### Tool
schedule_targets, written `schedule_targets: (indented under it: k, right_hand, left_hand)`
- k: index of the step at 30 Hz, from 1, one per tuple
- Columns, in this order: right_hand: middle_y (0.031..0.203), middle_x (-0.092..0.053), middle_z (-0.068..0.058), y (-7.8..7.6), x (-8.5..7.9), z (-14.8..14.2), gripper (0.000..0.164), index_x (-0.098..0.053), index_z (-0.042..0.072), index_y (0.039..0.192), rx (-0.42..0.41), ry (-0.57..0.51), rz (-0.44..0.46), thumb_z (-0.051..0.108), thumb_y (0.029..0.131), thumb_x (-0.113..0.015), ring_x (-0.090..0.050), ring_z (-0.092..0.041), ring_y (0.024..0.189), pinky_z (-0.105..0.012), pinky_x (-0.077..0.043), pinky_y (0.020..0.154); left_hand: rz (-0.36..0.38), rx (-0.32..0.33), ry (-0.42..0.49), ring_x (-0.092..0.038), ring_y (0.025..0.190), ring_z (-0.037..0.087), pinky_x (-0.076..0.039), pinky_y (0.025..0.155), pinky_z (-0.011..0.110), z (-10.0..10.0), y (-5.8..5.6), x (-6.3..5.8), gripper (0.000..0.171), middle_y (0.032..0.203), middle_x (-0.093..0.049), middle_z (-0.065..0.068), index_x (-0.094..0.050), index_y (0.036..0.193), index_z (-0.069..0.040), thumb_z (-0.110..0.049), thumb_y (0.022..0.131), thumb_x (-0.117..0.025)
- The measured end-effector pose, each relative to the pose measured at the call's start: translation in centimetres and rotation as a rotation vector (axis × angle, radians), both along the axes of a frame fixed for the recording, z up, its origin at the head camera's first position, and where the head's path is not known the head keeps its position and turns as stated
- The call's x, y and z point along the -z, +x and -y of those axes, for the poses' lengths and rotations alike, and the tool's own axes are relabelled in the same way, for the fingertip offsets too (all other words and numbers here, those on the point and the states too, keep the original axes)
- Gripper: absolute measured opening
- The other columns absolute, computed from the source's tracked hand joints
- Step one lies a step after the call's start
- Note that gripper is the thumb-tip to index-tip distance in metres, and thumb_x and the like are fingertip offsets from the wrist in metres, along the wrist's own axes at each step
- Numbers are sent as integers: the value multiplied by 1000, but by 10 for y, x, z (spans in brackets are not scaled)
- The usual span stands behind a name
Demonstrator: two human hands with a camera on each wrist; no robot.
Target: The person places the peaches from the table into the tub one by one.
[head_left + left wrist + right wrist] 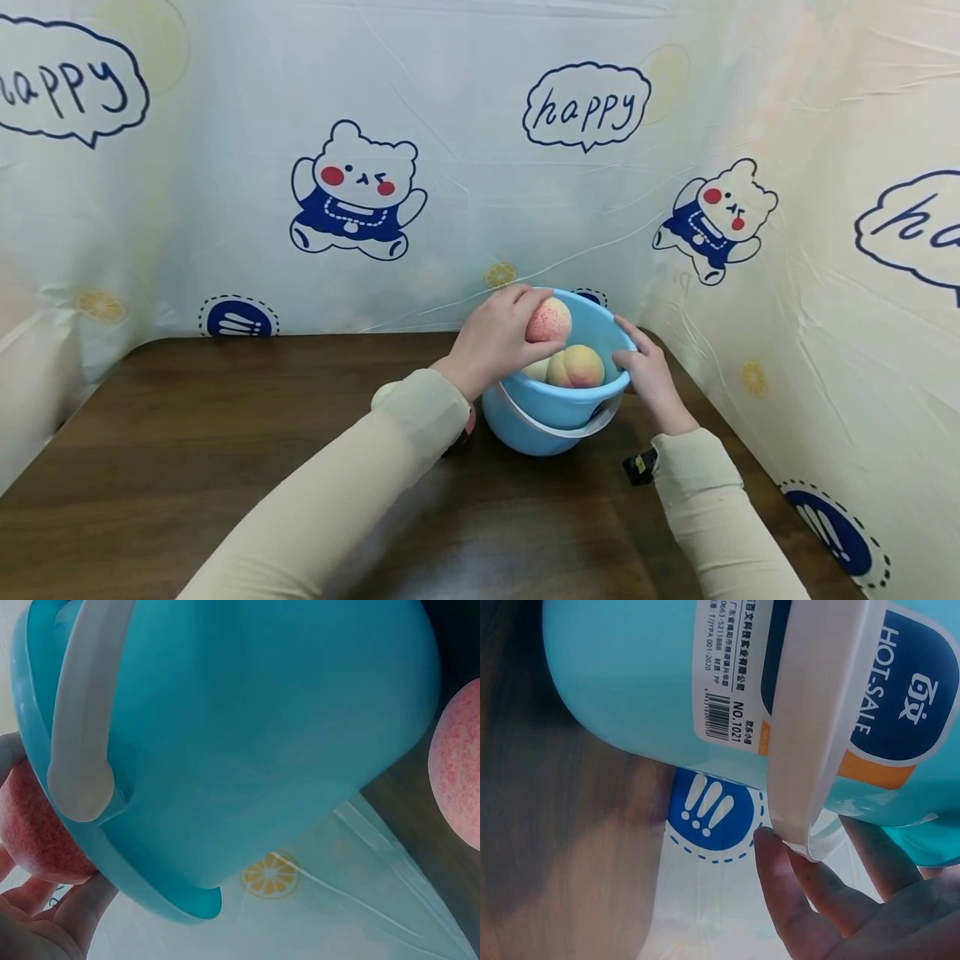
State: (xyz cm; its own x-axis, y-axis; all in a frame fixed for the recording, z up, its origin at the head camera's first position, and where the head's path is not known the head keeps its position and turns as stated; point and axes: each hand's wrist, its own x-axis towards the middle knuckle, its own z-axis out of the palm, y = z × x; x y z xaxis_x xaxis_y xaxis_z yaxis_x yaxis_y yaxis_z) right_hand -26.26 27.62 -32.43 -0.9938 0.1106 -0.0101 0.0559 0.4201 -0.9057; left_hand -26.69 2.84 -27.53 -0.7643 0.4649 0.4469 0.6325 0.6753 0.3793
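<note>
My left hand (498, 333) holds a pink speckled peach (550, 320) at the mouth of a light blue bucket (525, 425). In the left wrist view the fingers curl round this peach (37, 825) beside the bucket's rim. A yellow and pink peach (576, 367) lies inside the bucket, with a paler one (536, 370) partly hidden beside it. My right hand (654, 379) grips the rim on the right side. In the right wrist view its fingers (802, 900) reach by the white handle (817, 727), which hangs down against the bucket's labelled side.
Another pink peach (459, 765) sits on the brown table (225, 450) outside the bucket, mostly behind the left sleeve in the head view. A pale round thing (384, 393) peeks out there too. A small black object (639, 467) lies by the right sleeve. Printed sheeting (465, 208) surrounds the table.
</note>
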Motion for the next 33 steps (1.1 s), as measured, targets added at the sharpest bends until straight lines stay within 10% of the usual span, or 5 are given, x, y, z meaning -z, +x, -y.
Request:
schedule_targets:
  k: [33]
  right_hand:
    - [159,-29,-18,2,-1,-1,69,-25,22,158,-14,1,-3,9,92,-41,-52,-38,111,-32,-56,75]
  left_hand:
    - [55,-10,-5,-56,121,23,-55,94,40,-2,-5,5,67,137,-56,6,-52,141,-17,-45,85,-75]
